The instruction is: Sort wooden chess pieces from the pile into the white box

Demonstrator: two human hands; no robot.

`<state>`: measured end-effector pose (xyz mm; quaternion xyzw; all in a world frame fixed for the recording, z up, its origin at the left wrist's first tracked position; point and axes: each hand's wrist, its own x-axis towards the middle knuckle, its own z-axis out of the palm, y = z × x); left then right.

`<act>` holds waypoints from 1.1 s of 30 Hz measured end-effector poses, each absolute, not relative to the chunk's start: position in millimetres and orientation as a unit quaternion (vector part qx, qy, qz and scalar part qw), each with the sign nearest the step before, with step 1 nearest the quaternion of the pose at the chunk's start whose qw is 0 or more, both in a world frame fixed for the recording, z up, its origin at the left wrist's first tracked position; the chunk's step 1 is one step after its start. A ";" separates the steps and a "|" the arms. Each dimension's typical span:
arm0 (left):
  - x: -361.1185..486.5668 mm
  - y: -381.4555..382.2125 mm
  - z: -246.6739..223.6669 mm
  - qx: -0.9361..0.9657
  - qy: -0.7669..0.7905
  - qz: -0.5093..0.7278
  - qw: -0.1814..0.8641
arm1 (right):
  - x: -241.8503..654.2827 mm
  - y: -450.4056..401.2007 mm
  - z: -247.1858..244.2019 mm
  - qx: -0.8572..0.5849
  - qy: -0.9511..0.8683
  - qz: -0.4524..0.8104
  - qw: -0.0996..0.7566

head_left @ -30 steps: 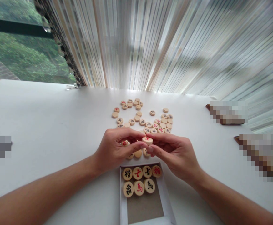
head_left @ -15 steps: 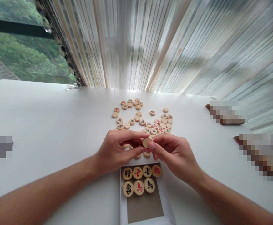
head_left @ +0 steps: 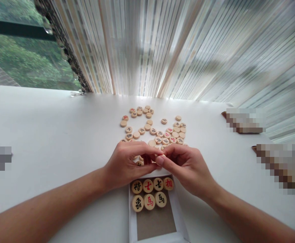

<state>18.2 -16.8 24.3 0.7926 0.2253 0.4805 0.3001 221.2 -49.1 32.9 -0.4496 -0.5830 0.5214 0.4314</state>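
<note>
Both my hands meet at the fingertips just above the far end of an open white box. Between them is a round wooden Chinese chess piece [head_left: 163,155], now almost wholly hidden by fingers. My left hand [head_left: 127,162] pinches at it from the left with thumb and fingertips. From the right, my right hand [head_left: 190,168] grips it, thumb in front. Inside the white box [head_left: 133,226] several chess pieces [head_left: 149,201] lie face up in two rows at the far end, with red or black characters. The brown box floor shows below them.
Many loose chess pieces [head_left: 166,141] spread over the white table [head_left: 61,135] beyond my hands, some face up, some blank side up. Two blurred-out brown-edged objects [head_left: 248,130] lie at the right. A striped curtain [head_left: 137,50] and a window stand behind the table.
The held chess piece has turned, so its blank round face no longer shows. My fingertips have closed in around it. The pieces in the box stay in the same arrangement.
</note>
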 end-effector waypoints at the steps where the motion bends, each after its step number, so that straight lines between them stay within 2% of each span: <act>1: 18.2 -16.7 24.6 0.793 0.227 0.477 0.303 | 221.2 -49.0 33.9 -0.445 -0.582 0.527 0.432; 10: 16.5 -16.9 27.6 0.759 0.243 0.485 0.359 | 220.0 -46.8 43.1 -0.395 -0.558 0.577 0.446; 18: 17.5 -17.9 25.8 0.778 0.245 0.478 0.327 | 220.1 -48.5 34.4 -0.420 -0.510 0.616 0.428; 28: 18.6 -17.8 26.8 0.777 0.236 0.485 0.326 | 219.8 -48.6 37.4 -0.424 -0.538 0.588 0.430; 33: 18.2 -18.0 25.4 0.748 0.252 0.494 0.365 | 223.3 -46.8 34.0 -0.401 -0.588 0.538 0.452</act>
